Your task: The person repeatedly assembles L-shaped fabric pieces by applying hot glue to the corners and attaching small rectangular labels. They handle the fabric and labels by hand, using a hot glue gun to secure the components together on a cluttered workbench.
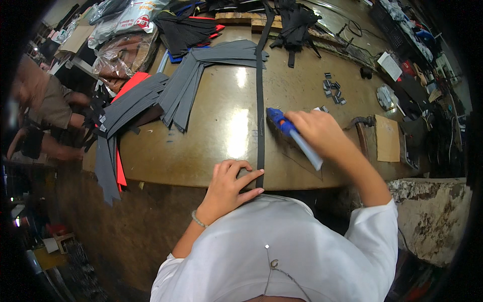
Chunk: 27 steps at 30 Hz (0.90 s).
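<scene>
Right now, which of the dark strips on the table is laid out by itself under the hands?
The single long black strip, running straight down the table to the left hand; the grey strips lie fanned in piles.

Clear crinkled plastic bag with white and red printed panel (pixel 132 17) at the table's (pixel 221 151) far left corner, second clear plastic bag over brown contents (pixel 121 55) just in front, small white card (pixel 389 65) far right
</scene>
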Tool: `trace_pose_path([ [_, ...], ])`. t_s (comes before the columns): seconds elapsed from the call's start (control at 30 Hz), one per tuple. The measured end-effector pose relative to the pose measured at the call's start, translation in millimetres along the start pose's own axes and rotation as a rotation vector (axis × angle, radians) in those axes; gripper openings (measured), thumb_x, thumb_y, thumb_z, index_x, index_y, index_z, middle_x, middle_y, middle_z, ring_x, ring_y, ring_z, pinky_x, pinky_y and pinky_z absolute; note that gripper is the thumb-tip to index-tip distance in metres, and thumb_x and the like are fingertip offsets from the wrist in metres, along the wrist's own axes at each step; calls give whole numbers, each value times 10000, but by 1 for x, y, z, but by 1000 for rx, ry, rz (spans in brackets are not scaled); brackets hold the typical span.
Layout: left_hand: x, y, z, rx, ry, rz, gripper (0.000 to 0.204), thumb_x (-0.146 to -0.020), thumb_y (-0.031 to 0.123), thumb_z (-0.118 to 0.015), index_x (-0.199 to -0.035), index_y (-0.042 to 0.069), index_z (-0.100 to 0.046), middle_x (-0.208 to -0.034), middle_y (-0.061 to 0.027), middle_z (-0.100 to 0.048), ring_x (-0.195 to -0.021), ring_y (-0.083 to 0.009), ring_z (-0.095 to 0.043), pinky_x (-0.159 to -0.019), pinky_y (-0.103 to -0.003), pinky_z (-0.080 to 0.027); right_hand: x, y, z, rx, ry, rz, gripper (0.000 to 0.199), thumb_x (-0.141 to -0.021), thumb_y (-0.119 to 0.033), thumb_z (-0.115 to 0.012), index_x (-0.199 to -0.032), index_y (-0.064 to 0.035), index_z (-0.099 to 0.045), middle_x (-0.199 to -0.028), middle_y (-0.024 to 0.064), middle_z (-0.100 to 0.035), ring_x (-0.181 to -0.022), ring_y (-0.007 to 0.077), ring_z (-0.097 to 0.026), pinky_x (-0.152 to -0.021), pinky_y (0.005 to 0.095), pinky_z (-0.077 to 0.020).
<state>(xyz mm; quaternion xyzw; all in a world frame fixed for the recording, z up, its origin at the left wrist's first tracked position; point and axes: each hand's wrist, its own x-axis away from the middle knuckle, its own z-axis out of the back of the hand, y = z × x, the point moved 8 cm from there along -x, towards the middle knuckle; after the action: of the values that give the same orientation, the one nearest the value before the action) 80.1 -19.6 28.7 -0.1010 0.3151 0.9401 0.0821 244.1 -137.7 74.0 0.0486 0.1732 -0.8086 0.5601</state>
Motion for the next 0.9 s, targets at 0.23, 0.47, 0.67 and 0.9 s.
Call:
trace_pose_path([
  [0.23, -56, -66, 77, -41, 258, 76, 220, -864, 140, -685, -1025, -10, -675, -989, -173, -632, -945, -300, -622, -826, -379, -490, 180, 146, 93, 226, 717, -1093, 449, -985, -364, -544, -1272, -20, -509, -1158, 208, -642, -1039, 363, -626, -911, 432, -461],
  [0.47, -149, -224, 105, -576, 397, 449, 377, -891, 309, -662, -1096, -5, -695, -1084, -215, -645, -1016, -369, -603, -915, -436, -464, 318, 180, 81, 538, 232, -1460, 719, -968, -619, -399, -1184, 35, -606, -1047, 269, -666, -968, 439, -635, -820, 491, -483],
  [0.67, -146, -225, 104, -712, 514, 387, 374, -840, 347, -708, -1029, 24, -718, -1165, -195, -636, -1097, -365, -581, -920, -470, -449, 241, 45, 111, 258, 162, -1426, 676, -962, -587, -448, -1100, 43, -652, -974, 276, -677, -913, 453, -644, -788, 462, -501],
  [0.9, -146, -175, 172, 114, 764, 309, 237, -865, 172, -735, -1033, 5, -722, -901, -78, -732, -829, -134, -674, -763, -284, -532, 71, -19, 115, -149, 525, -536, 307, -913, -175, -669, -1175, -18, -652, -1143, 141, -678, -1074, 251, -639, -951, 343, -467],
])
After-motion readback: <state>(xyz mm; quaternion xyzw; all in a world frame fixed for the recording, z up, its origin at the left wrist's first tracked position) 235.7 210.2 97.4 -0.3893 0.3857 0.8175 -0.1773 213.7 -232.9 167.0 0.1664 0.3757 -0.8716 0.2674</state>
